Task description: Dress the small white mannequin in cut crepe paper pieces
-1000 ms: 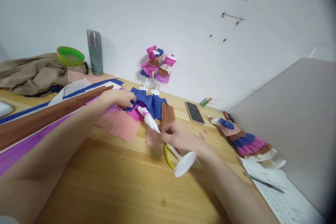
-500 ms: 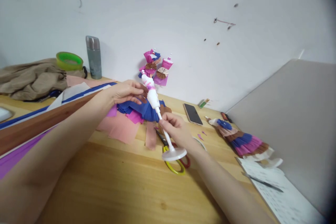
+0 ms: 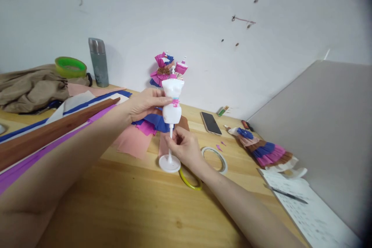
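A small white dress-form mannequin (image 3: 172, 113) stands upright in front of me, with a pink neck, a pink and blue band at its waist, a thin pole and a round base (image 3: 169, 164). My left hand (image 3: 148, 104) pinches the torso at the waist from the left, thumb in front and the other fingers partly hidden behind. Lower down, my right hand (image 3: 186, 147) has its fingers closed round the pole. Scissors, mostly covered by my right hand, show a yellow handle (image 3: 190, 182) beside the base. Whether the base touches the table is hard to tell.
Crepe paper scraps (image 3: 132, 141) and long paper strips (image 3: 58, 133) lie left. Against the wall are dressed mannequins (image 3: 162, 71) and a bottle (image 3: 99, 64). To the right are a phone (image 3: 210, 123), a tape roll (image 3: 223, 164), a ruffled dress (image 3: 269, 153) and a notebook (image 3: 308, 209).
The mannequin has gone from tilted to upright and its base has shifted left. My left hand, apart from it before, now grips its waist. My right hand stays on the pole.
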Motion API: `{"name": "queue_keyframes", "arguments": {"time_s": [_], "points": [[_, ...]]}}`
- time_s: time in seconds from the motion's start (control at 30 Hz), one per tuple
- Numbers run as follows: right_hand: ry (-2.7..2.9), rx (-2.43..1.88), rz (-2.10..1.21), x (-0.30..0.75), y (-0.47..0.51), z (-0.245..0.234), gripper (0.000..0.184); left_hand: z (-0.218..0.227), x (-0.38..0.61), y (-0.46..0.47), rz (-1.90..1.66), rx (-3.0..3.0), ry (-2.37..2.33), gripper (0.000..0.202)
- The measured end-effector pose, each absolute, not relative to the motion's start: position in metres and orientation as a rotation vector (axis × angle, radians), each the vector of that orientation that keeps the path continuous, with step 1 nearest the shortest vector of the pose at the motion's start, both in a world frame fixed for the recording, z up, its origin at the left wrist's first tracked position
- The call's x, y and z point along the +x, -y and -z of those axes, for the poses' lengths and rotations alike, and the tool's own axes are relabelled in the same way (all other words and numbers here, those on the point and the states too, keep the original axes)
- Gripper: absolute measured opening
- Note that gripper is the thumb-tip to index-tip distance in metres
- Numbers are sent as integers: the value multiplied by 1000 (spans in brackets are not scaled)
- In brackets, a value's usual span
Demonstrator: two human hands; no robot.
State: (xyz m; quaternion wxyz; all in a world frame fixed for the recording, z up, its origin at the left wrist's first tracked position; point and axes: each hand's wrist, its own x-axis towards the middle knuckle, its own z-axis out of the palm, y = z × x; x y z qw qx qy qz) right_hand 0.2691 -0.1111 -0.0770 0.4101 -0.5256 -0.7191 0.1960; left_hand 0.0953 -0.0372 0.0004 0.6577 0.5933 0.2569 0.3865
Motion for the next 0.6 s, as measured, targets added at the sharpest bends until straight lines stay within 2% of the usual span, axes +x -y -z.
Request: {"name": "queue_keyframes", "arguments": {"time_s": [0.17,0.27,0.47,0.53,0.6], "points": [[1877,-1339,-595,270,112,69,30,-1,96,44,-833,1485,-534,37],[2079,-1282,-668,277,113,58,24,0,101,47,-803,1582,-550,37],[1733,-1069,-248,289,120,37,11,0,115,56,-886,1607,-610,36],[1647,-1026,-184,287,124,32,5,0,118,59,-869,1615,-627,32],[1569,-1040,-180,285,127,27,6,-1,121,62,-843,1660,-609,29]]}}
